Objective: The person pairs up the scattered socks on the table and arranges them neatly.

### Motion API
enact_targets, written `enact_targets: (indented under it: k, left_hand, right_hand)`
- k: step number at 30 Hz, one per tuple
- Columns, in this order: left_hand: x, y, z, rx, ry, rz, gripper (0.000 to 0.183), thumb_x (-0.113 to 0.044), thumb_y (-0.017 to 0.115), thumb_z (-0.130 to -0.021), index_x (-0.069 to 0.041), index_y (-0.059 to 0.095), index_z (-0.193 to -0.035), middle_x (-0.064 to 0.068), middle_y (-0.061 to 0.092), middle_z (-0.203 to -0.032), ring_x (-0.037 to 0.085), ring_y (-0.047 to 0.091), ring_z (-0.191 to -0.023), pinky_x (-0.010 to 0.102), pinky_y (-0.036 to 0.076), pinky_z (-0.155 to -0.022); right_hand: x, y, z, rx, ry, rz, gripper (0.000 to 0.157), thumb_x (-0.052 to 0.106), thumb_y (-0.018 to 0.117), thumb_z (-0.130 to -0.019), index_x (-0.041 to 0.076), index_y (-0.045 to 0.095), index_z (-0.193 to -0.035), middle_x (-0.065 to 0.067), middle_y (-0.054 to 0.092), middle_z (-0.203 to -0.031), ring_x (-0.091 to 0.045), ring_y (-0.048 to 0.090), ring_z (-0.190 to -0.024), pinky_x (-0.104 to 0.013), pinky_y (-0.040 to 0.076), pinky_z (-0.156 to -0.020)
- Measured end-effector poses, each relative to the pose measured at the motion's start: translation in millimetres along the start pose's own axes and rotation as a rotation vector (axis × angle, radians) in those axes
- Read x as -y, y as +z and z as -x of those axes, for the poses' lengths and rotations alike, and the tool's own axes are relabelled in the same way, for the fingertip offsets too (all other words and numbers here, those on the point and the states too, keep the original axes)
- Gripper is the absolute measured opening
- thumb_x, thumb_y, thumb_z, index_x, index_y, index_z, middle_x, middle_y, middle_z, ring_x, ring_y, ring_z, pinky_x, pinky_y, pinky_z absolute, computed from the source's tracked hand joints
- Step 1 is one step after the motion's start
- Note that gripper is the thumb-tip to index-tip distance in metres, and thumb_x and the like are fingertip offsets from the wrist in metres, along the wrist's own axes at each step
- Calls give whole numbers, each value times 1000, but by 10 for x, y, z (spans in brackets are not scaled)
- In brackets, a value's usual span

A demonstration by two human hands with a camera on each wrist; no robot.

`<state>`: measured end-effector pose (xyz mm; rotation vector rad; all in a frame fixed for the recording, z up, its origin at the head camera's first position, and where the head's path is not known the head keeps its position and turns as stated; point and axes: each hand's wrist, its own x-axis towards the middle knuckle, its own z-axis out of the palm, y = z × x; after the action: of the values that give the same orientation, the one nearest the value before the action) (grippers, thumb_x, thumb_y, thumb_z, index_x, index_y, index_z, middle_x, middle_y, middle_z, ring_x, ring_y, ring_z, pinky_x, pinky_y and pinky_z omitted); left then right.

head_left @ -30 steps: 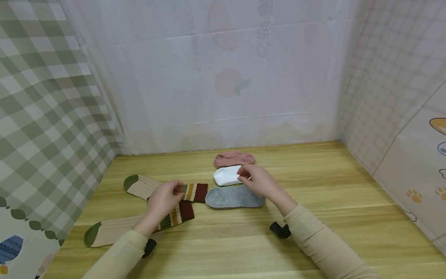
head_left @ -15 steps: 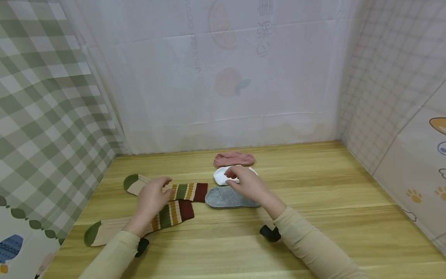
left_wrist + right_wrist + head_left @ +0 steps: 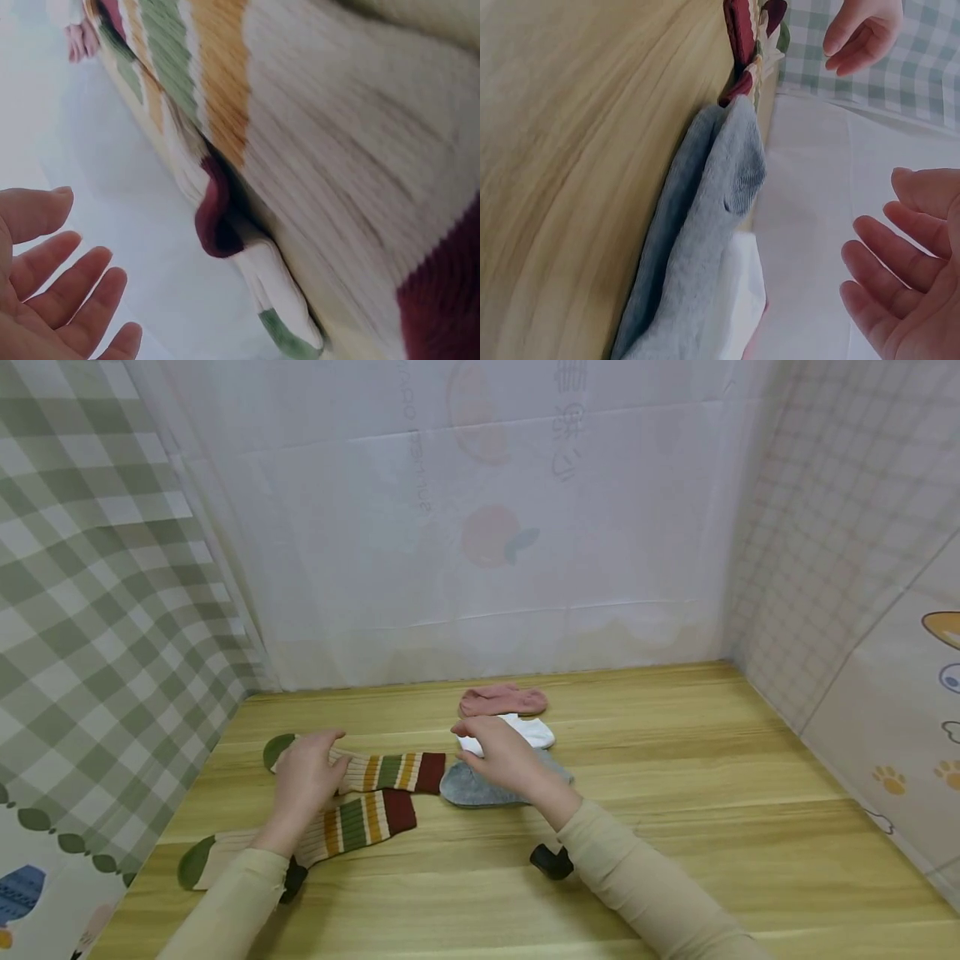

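My left hand (image 3: 303, 781) hovers over two long striped socks at the left, holding nothing, its fingers loosely bent. The farther striped sock (image 3: 390, 772) and the nearer striped sock (image 3: 356, 827) lie side by side, cream with green toes, green and mustard bands and maroon parts. Above the grey sock (image 3: 480, 787) is my right hand (image 3: 498, 756), also holding nothing, fingers spread and slightly curved in the right wrist view. It partly covers the white sock (image 3: 534, 731) behind. A pink sock (image 3: 502, 700) lies farthest back in that row.
The socks lie on a wood-grain table (image 3: 675, 777). A white printed cloth (image 3: 375, 568) hangs behind it, a green checked cloth (image 3: 97, 568) at the left and a grid-patterned cloth (image 3: 840, 527) at the right. Black wrist mounts (image 3: 551, 862) show under the sleeves.
Both hands have moved left over the socks: the left along the striped pair, the right from the white sock's right end toward its left. The socks have stayed in place.
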<state>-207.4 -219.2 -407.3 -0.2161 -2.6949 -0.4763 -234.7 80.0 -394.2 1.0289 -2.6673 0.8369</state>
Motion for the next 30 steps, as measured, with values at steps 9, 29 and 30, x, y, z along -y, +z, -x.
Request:
enact_targets:
  k: [9, 29, 30]
  left_hand:
    - [137, -4, -28, -55, -16, -44, 38, -8, 76, -84, 4, 66, -119, 28, 65, -114, 48, 58, -105, 67, 38, -92]
    - [407, 39, -167, 28, -81, -82, 46, -15, 71, -89, 8, 58, -127, 32, 57, -126, 52, 49, -116, 69, 27, -101]
    - [425, 36, -177, 45, -92, -82, 47, -16, 71, -89, 8, 57, -128, 32, 56, -128, 53, 48, -117, 69, 27, -100]
  right_hand:
    - [116, 125, -100, 32, 17, 47, 36, 18, 71, -94, 5, 62, -126, -8, 66, -122, -25, 60, -113, -38, 48, -96]
    - [237, 448, -224, 172, 25, 174, 42, 26, 68, -96, 8, 59, -133, -9, 60, -132, -27, 53, -125, -39, 43, -103]
    - [247, 457, -230, 184, 31, 181, 43, 27, 68, -96, 8, 58, -134, -9, 60, -132, -27, 52, -125, -38, 43, -103]
